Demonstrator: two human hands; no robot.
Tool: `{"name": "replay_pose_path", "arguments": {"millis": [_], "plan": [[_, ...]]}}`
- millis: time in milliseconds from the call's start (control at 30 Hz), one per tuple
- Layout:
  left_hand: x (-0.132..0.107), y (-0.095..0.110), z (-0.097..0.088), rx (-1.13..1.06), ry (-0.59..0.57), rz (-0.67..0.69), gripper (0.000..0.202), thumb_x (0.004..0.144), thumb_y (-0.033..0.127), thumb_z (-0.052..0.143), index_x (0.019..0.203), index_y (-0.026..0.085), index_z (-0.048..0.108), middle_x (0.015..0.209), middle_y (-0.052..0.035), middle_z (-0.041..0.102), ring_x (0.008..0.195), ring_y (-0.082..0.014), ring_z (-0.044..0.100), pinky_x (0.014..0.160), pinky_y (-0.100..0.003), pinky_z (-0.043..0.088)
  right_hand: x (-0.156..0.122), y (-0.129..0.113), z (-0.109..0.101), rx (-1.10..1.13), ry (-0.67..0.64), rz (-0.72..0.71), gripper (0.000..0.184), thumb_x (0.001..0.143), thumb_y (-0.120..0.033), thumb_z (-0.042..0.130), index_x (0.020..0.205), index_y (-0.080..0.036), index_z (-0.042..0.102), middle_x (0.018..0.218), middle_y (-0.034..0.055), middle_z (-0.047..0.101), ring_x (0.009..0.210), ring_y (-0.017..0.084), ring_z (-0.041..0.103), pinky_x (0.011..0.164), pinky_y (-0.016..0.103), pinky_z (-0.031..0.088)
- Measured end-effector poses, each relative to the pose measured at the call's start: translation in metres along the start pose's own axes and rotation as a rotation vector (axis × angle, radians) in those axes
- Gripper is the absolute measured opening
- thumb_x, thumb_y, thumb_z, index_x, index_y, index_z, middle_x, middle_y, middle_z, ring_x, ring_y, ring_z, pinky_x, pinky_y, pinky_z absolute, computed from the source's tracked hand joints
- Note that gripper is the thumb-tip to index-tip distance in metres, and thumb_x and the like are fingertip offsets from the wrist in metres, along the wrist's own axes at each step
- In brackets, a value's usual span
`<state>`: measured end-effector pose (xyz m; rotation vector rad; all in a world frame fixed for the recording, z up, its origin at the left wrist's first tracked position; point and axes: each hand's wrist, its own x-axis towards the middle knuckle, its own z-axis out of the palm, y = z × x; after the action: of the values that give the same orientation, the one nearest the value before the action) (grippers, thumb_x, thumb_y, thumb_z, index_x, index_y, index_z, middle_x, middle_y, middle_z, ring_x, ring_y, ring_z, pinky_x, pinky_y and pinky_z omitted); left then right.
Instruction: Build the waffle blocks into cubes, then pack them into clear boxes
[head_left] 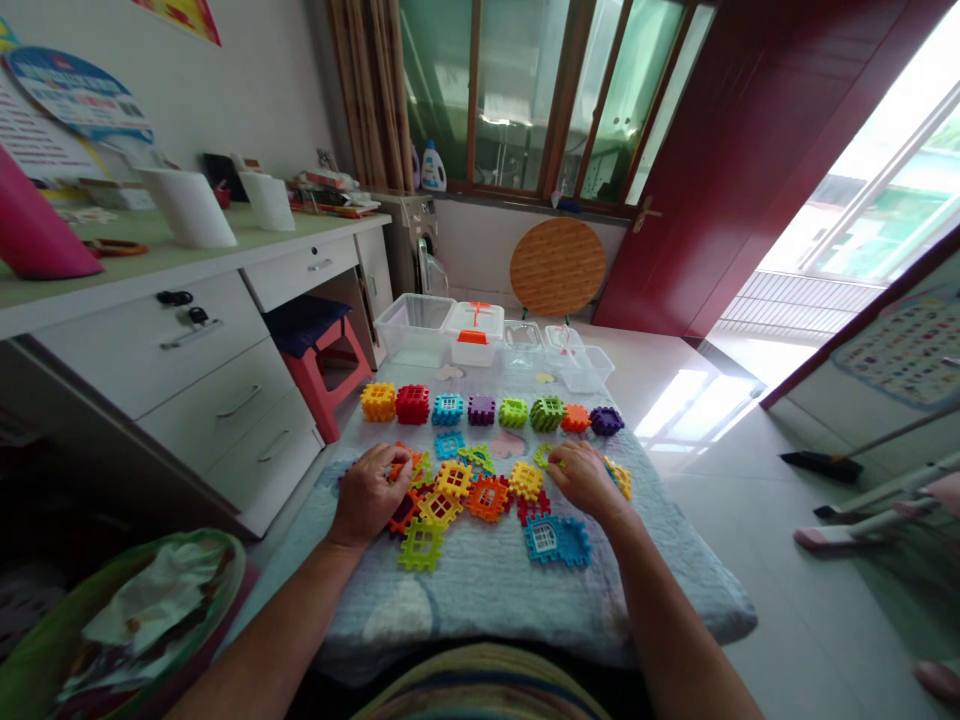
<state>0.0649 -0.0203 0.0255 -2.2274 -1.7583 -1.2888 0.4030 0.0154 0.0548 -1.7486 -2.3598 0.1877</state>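
I see bright, notched blocks (501, 500) before the clear bin (411, 347); can't tell if left hand (367, 490) or right hand (586, 478) grips one.

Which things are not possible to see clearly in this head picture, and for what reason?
In the head view:
Left hand: its back hides what it grips, if anything.
Right hand: the same.
Yellow piece beside the right hand: partly covered by that hand.
Pink object: cut off by the left edge.
Blue sign: print too small to read.
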Motion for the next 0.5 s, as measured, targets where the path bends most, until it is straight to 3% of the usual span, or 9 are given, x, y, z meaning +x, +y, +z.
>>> {"name": "replay_pose_path", "arguments": {"millis": [167,267,367,500], "plan": [[0.0,0.002,-0.001,-0.012,0.003,0.001,0.012,0.084,0.025,0.052,0.076,0.019,0.058,0.075,-0.0022,0.063,0.073,-0.0172,0.062,0.071,-0.028,0.047,0.014,0.016,-0.01,0.11,0.183,0.0,0.018,0.084,-0.022,0.053,0.096,-0.019,0.066,0.1,0.007,0.067,0.099,0.022,0.056,0.089,0.032,0.038],[0.0,0.001,-0.001,-0.012,0.002,-0.009,0.012,0.084,0.025,0.051,0.076,0.019,0.058,0.076,-0.0021,0.063,0.074,-0.0172,0.062,0.072,-0.028,0.047,0.036,0.021,-0.022,0.105,0.263,0.017,0.035,0.081,-0.024,0.056,0.116,-0.019,0.06,0.117,0.0087,0.063,0.11,0.025,0.053,0.096,0.037,0.038],[0.0,0.0,-0.001,-0.004,-0.004,-0.015,0.012,0.085,0.026,0.051,0.077,0.019,0.058,0.077,-0.0022,0.063,0.075,-0.0173,0.062,0.073,-0.028,0.047,0.064,0.025,-0.035,0.036,0.139,0.011,0.065,0.076,-0.026,0.064,0.137,-0.019,0.045,0.138,0.0111,0.051,0.126,0.029,0.043,0.102,0.042,0.035],[-0.001,-0.002,-0.001,0.005,-0.011,-0.029,0.013,0.086,0.028,0.051,0.077,0.02,0.057,0.076,-0.002,0.062,0.075,-0.017,0.061,0.073,-0.028,0.047,0.097,0.031,-0.045,-0.061,-0.139,-0.002,0.087,0.066,-0.025,0.073,0.144,-0.018,0.037,0.148,0.0142,0.041,0.132,0.033,0.038,0.103,0.044,0.035]]}}
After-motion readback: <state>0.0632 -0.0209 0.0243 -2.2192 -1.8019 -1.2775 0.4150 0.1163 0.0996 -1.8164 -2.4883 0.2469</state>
